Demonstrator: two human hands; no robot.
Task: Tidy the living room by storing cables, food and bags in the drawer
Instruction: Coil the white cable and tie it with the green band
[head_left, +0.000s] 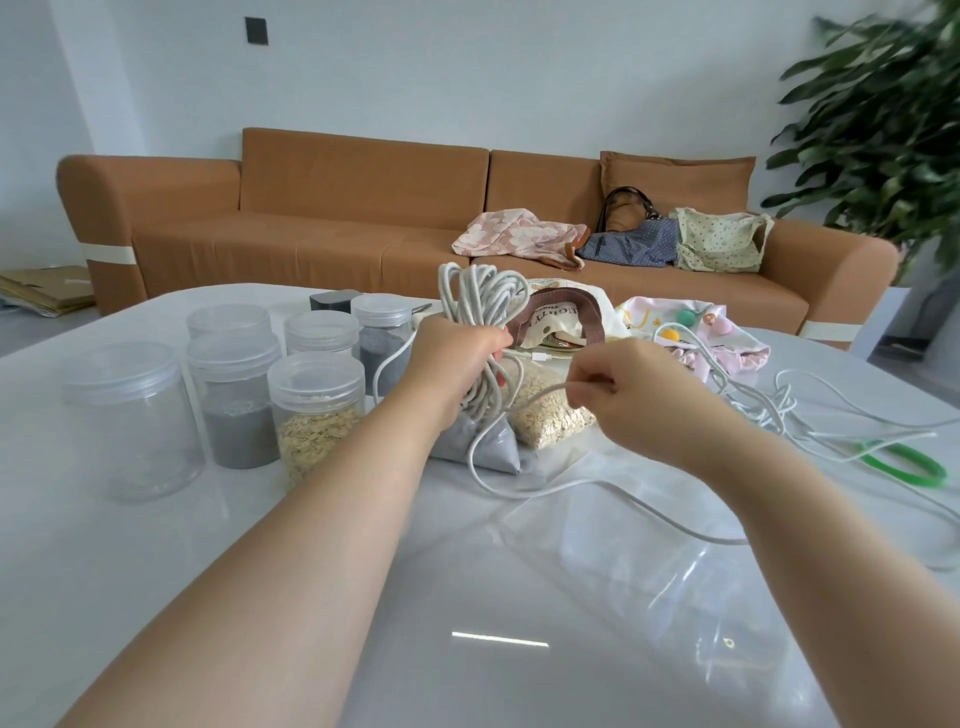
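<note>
White table (493, 649) fills the near view, both forearms over it. Brown sofa (337, 218) far, fabric bags (519, 236) on its right seat. Clear jars (317, 410) left on the table, some holding oats or grey powder. Tote bag (561, 317) and pink bag (717, 338) far centre. Left hand (457, 358) grips the coiled cable bundle (480, 296), raised over two food pouches (550, 410) on the table. Right hand (618, 389), just right, pinches a loose strand (540, 395). White cables (779, 405) tangled right, near a green cable (904, 462).

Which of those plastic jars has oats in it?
The front-right jar, with pale flakes showing through its wall; the others hold grey powder or look empty.
</note>
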